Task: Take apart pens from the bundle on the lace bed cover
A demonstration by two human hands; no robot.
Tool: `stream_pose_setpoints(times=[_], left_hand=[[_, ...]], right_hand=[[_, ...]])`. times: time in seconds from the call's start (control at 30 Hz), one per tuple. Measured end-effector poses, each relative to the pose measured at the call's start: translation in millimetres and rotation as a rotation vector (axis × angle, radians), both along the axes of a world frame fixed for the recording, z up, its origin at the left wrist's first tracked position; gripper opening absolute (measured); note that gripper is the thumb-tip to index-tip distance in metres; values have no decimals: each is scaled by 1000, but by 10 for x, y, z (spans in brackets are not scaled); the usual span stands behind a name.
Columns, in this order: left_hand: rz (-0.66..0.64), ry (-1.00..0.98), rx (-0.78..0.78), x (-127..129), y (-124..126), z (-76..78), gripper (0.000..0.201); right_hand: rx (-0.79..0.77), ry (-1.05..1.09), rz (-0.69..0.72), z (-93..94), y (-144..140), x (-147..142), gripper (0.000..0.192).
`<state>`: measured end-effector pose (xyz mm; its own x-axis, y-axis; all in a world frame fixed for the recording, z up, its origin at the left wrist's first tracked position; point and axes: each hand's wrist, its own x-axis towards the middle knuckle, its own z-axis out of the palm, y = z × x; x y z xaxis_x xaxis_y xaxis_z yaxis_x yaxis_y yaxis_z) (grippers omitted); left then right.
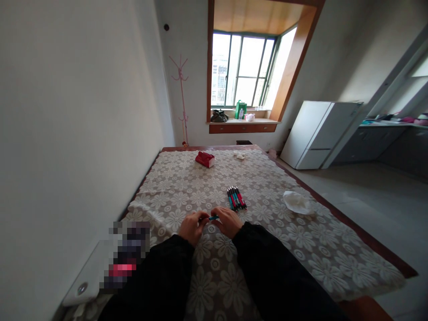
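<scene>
Between my two hands, just above the patterned tablecloth, is a slim blue pen [214, 218] lying roughly sideways. My left hand [192, 227] is closed, its thumb and fingers pinching the left end. The blue barrel passes into my right hand [228, 221], whose fingers are closed on the other end. Both ends are partly hidden by the fingers. A short way beyond my right hand, several pens [236, 199] in black, red and blue lie side by side in a row, with their tips pointing away from me.
A floral tablecloth [264, 187] covers the long table. Farther back sit a red tissue pack [204, 159] and a crumpled pale scrap [239, 155]. A white plastic bag [297, 202] lies to the right. At left, along the wall, is a white device [84, 278] beside a pixelated patch.
</scene>
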<state>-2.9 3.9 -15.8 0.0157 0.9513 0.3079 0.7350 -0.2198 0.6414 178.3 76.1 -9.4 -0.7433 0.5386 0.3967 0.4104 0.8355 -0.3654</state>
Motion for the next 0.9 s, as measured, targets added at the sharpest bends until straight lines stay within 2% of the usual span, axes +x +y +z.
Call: stream_pose_setpoints(times=[0.17, 0.4, 0.53, 0.63, 0.7, 0.8, 0.9], left_hand=[[-8, -14, 67, -9, -5, -29, 15], [13, -43, 99, -5, -8, -9, 13], [-13, -44, 101, -6, -2, -12, 12], [-3, -44, 119, -2, -4, -9, 13], [21, -50, 124, 4, -8, -1, 13], [33, -61, 116, 10, -15, 14, 11], [26, -73, 96, 12, -14, 17, 9]], right_hand=[[-25, -54, -19, 0, -14, 0, 10], [-81, 1, -10, 46, -39, -2, 21], [-51, -42, -47, 55, -52, -2, 9], [-32, -77, -80, 61, -68, -6, 16], [-46, -66, -67, 61, -73, -7, 14], [-68, -23, -36, 55, -67, -5, 21], [-45, -23, -31, 57, -61, -9, 10]])
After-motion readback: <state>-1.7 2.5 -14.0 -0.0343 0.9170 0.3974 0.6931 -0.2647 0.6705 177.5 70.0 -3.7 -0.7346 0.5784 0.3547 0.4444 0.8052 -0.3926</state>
